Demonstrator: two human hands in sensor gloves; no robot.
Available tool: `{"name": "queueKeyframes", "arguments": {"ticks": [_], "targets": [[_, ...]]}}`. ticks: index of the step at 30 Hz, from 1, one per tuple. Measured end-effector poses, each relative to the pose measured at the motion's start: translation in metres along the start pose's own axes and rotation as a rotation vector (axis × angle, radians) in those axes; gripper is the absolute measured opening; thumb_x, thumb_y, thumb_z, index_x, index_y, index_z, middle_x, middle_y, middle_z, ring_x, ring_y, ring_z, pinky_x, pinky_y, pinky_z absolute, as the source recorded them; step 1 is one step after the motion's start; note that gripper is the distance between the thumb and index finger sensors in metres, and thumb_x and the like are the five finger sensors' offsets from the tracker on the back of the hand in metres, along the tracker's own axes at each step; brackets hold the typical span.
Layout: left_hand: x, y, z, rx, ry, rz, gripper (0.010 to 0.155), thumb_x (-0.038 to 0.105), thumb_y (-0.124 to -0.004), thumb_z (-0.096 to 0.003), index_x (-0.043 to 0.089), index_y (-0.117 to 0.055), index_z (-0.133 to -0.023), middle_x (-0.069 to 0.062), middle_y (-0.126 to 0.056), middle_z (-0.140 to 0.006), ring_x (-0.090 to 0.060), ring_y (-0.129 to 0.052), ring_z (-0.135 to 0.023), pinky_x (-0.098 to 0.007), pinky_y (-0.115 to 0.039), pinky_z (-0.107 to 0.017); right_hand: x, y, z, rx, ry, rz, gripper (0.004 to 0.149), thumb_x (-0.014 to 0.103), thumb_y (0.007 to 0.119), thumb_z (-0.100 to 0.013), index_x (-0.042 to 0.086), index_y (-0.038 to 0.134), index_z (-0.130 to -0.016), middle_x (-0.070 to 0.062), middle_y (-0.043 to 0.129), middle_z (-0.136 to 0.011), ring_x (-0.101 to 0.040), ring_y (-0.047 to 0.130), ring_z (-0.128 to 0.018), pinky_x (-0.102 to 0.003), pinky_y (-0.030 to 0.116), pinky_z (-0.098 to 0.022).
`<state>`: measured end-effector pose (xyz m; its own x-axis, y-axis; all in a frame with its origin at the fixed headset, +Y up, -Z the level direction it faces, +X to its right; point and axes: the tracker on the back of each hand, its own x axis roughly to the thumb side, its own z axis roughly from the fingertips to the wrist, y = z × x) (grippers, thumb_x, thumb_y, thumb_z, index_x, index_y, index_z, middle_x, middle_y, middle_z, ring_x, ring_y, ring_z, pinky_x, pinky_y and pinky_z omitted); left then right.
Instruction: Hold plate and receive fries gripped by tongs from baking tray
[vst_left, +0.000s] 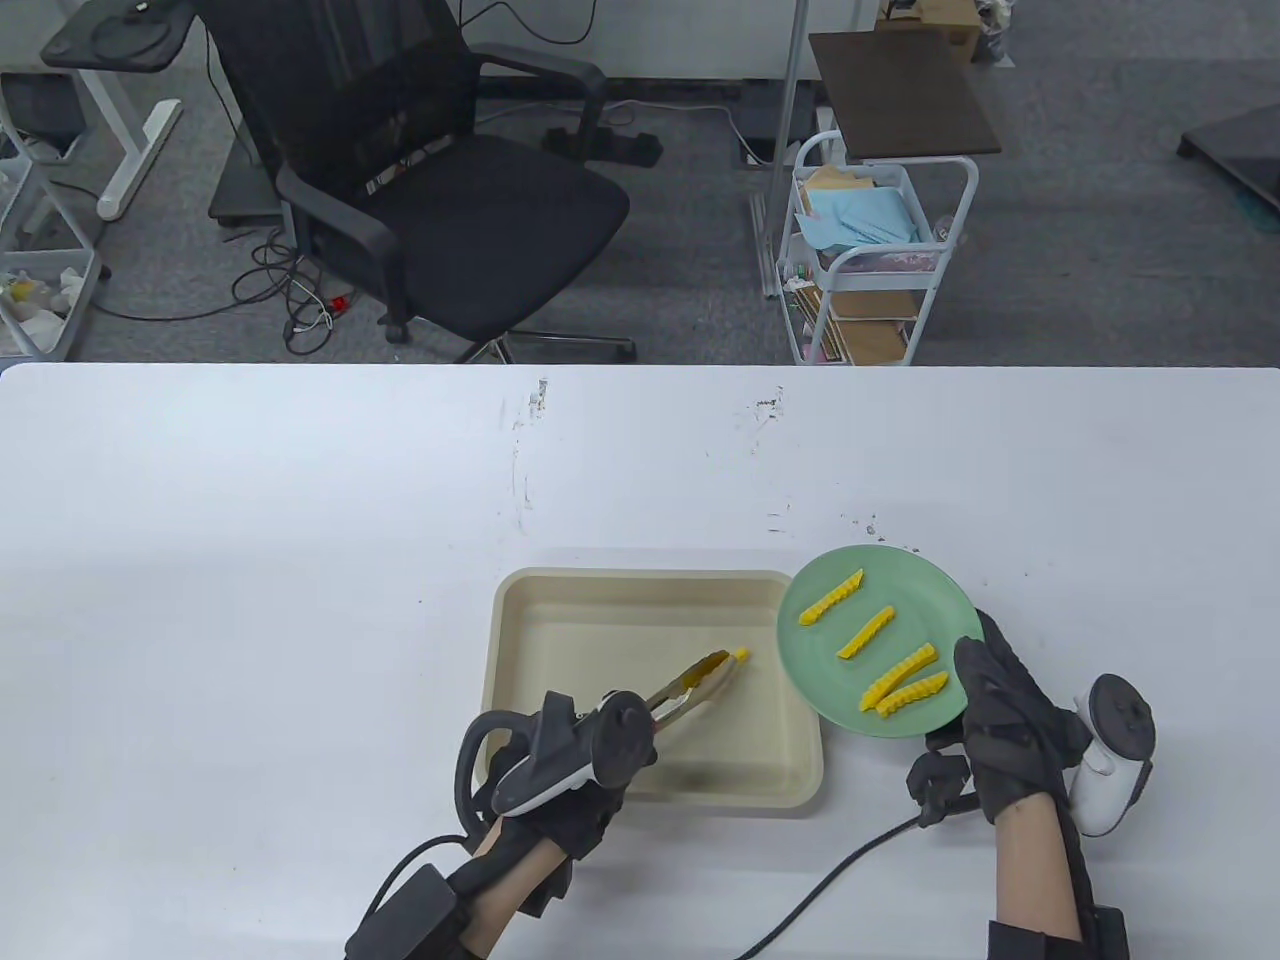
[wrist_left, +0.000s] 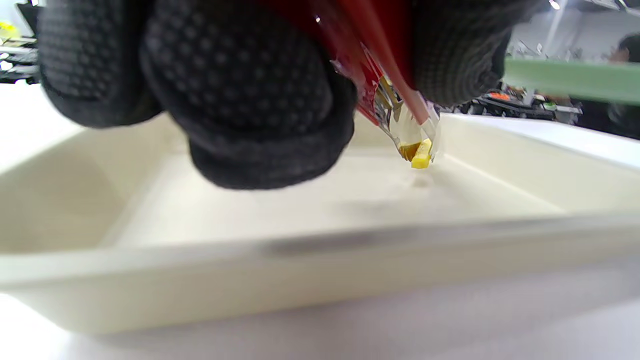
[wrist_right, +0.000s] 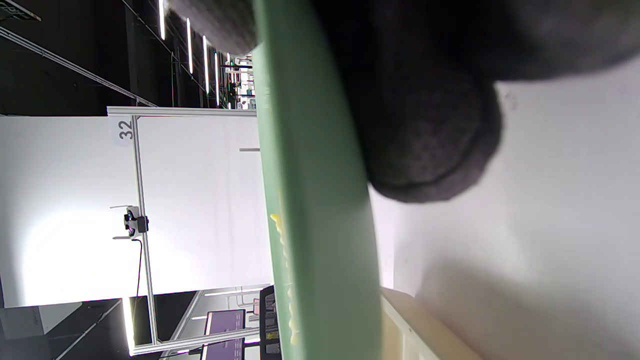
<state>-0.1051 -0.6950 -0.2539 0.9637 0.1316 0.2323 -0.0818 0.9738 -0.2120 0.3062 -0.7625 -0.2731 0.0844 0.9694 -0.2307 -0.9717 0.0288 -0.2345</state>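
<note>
My left hand (vst_left: 570, 770) grips metal tongs (vst_left: 690, 690) with red handles over the cream baking tray (vst_left: 520, 620). The tong tips pinch one yellow fry (vst_left: 741, 655) above the tray's floor; it also shows in the left wrist view (wrist_left: 421, 159). My right hand (vst_left: 1000, 720) holds a green plate (vst_left: 900, 590) by its near right edge, thumb on top, lifted beside the tray's right rim. Several crinkle-cut fries (vst_left: 880, 650) lie on the plate. In the right wrist view the plate's rim (wrist_right: 320, 210) runs edge-on with my fingers (wrist_right: 425, 125) under it.
The white table (vst_left: 300, 550) stretches left and behind the tray. A black cable (vst_left: 830, 880) runs across the table near my right wrist. Beyond the far edge stand an office chair (vst_left: 440, 190) and a white cart (vst_left: 880, 260).
</note>
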Motion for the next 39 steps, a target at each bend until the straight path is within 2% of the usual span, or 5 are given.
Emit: {"name": "queueKeyframes", "arguments": {"ticks": [5, 10, 17, 24, 39], "targets": [[-0.012, 0.036, 0.007, 0.153, 0.049, 0.139, 0.063, 0.052, -0.07, -0.0571, 0.01, -0.068, -0.104, -0.004, -0.101, -0.064, -0.01, -0.103, -0.025, -0.049, -0.086, -0.036, 0.0, 0.0, 0.0, -0.004, 0.001, 0.004, 0.056, 0.034, 0.064, -0.052, 0.012, 0.049, -0.102, -0.016, 0.08, -0.079, -0.03, 0.103, -0.025, -0.038, 0.087, -0.014], [0.011, 0.056, 0.012, 0.226, -0.063, 0.269, 0.063, 0.052, -0.07, -0.0574, 0.011, -0.067, -0.105, -0.003, -0.101, -0.065, -0.01, -0.103, -0.026, -0.049, -0.085, -0.037, -0.001, 0.001, 0.0, 0.005, 0.004, 0.003, 0.056, 0.034, 0.064, -0.052, 0.012, 0.049, -0.102, -0.017, 0.08, -0.079, -0.03, 0.103, -0.025, -0.038, 0.087, -0.014], [0.062, 0.047, -0.003, 0.156, -0.178, 0.248, 0.062, 0.054, -0.07, -0.0573, 0.015, -0.068, -0.106, -0.002, -0.101, -0.066, -0.01, -0.102, -0.027, -0.048, -0.085, -0.039, -0.002, 0.002, -0.001, 0.019, 0.008, 0.013, 0.056, 0.034, 0.064, -0.052, 0.011, 0.05, -0.102, -0.017, 0.08, -0.079, -0.03, 0.103, -0.025, -0.038, 0.087, -0.014], [0.094, 0.028, -0.014, 0.112, -0.219, 0.075, 0.063, 0.054, -0.07, -0.057, 0.015, -0.067, -0.106, -0.002, -0.101, -0.066, -0.011, -0.102, -0.028, -0.049, -0.083, -0.04, -0.003, 0.005, -0.002, 0.032, 0.012, 0.026, 0.056, 0.034, 0.064, -0.052, 0.012, 0.05, -0.102, -0.018, 0.08, -0.079, -0.03, 0.103, -0.025, -0.038, 0.087, -0.014], [0.091, 0.022, -0.018, 0.079, -0.217, 0.079, 0.068, 0.056, -0.073, -0.0556, 0.013, -0.065, -0.107, -0.003, -0.099, -0.07, -0.012, -0.101, -0.033, -0.051, -0.082, -0.043, -0.003, 0.004, -0.002, 0.019, 0.015, 0.02, 0.056, 0.034, 0.064, -0.052, 0.012, 0.05, -0.102, -0.017, 0.08, -0.079, -0.03, 0.103, -0.025, -0.039, 0.087, -0.014]]}}
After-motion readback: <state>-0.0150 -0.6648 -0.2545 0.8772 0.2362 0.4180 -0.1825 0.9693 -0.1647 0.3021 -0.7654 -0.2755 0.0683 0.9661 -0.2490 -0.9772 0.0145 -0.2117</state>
